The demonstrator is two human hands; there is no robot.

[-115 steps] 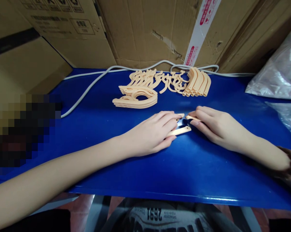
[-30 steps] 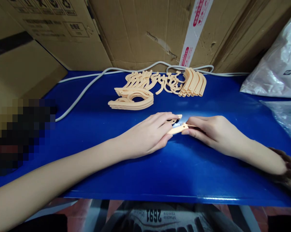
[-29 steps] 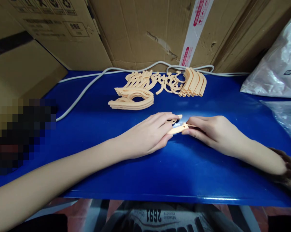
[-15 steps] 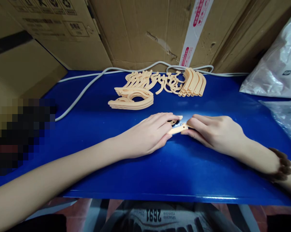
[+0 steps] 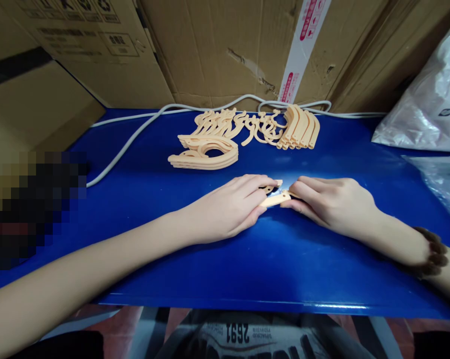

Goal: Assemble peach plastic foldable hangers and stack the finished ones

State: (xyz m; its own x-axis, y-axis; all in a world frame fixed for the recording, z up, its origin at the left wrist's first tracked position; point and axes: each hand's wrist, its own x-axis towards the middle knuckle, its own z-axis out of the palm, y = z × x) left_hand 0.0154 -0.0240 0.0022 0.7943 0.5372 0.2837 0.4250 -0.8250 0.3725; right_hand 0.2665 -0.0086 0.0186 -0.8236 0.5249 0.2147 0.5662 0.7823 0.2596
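Note:
My left hand (image 5: 234, 207) is closed over a beige plastic hanger arm (image 5: 273, 200), whose end with a small hole sticks out past the fingers. A further beige end (image 5: 278, 183) shows by the fingertips; whether it belongs to the same piece cannot be made out. My right hand (image 5: 331, 202) pinches a thin beige piece against the arm's right end, and most of that piece is hidden by the fingers. Beyond the hands lie a stack of folded beige hangers (image 5: 206, 162), a heap of hook-shaped pieces (image 5: 219, 122) and a row of curved hanger arms (image 5: 299, 128).
A white cable (image 5: 135, 128) runs across the back of the blue table (image 5: 225, 274). Cardboard boxes (image 5: 225, 45) stand behind and at the left. Plastic bags (image 5: 426, 109) rest at the right. A dark blurred patch (image 5: 26, 214) covers the left side.
Both hands stay in almost the same place, still holding the beige pieces together. The view has shifted very slightly.

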